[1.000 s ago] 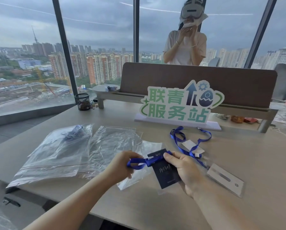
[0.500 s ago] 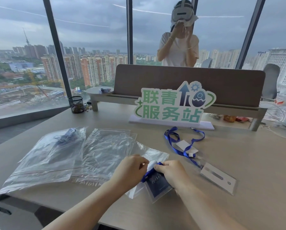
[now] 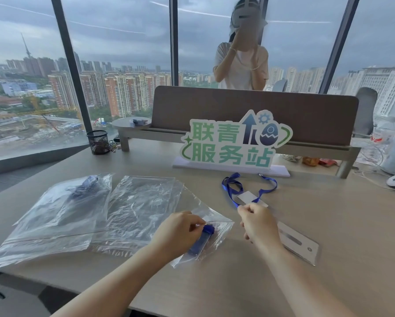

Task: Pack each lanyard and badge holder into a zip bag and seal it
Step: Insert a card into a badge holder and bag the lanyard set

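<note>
left hand (image 3: 180, 232): pinching the zip bag (image 3: 211, 239) mouth over the badge holder (image 3: 201, 241) on the desk (image 3: 352, 225).
right hand (image 3: 258, 221): curling, apparently holding nothing.
handling: bag is looking slippery, limp; gripping its edges is seeming best.

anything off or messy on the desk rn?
Nothing damaged or spilled. Only untidy bit: the loose blue lanyard sprawls unpacked near the sign, its clear badge holder askew by the right hand. Left hand pinches the small zip bag.
</note>
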`<state>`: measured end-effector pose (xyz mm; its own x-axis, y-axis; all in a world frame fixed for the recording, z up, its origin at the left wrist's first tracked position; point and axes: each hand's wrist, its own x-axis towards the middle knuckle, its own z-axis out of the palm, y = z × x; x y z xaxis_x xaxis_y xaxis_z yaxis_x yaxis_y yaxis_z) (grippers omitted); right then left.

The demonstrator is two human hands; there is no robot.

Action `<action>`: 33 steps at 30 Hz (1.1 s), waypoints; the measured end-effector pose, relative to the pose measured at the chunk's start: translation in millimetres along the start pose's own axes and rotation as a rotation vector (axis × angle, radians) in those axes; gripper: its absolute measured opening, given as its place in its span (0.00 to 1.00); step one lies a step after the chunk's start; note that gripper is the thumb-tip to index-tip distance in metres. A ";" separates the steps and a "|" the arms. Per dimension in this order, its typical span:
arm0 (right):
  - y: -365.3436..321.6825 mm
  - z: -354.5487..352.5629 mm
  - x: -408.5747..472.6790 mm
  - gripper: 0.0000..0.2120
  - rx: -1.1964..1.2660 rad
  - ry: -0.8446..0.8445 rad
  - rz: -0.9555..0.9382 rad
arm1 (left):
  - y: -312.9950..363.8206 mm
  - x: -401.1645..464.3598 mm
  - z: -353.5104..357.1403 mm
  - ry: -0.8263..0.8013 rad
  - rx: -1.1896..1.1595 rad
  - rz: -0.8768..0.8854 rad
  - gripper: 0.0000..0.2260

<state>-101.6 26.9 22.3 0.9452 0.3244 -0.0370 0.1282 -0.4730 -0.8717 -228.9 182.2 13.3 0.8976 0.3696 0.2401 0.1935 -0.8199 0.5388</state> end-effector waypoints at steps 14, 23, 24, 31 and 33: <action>-29.2 -7.7 14.5 0.04 0.459 -0.078 0.028 | -8.6 -3.2 -43.0 -0.063 0.225 -0.243 0.14; -123.3 -93.6 -38.6 0.05 0.959 -0.041 -0.321 | 74.8 12.7 -173.9 0.192 -0.899 -0.044 0.05; -127.6 -98.5 -42.2 0.06 0.976 -0.051 -0.351 | 79.2 13.7 -178.7 0.201 -0.929 -0.002 0.05; -132.0 -122.6 -46.2 0.05 0.792 0.009 -0.479 | 85.8 17.6 -167.9 0.366 -0.707 0.120 0.09; -126.8 -127.9 -41.1 0.03 0.495 0.204 -0.502 | 93.3 16.7 -160.2 0.383 -0.706 0.114 0.08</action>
<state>-118.3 -31.3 196.8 0.8514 0.2231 0.4746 0.4555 0.1341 -0.8801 -259.3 181.9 196.9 0.6741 0.5294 0.5151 -0.3013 -0.4397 0.8461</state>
